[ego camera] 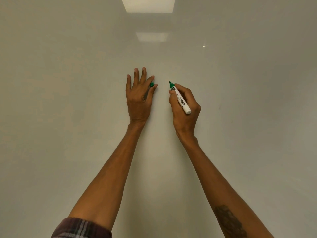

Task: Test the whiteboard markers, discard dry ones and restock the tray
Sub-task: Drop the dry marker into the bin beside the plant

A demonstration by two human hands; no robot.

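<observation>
The whiteboard [68, 83] fills the whole view and shows no ink marks. My right hand [184, 107] grips a white marker [180, 98] with a green tip, uncapped, tip pointing up and at or just off the board. My left hand [139, 93] lies flat against the board with its fingers spread. The green cap [151, 84] is pinched between that hand's thumb and index finger.
Two ceiling lights are reflected in the board, one at the top [148, 4] and a fainter one below it [151, 36]. A small dark speck [219, 108] sits on the board right of my right hand. The marker tray is out of view.
</observation>
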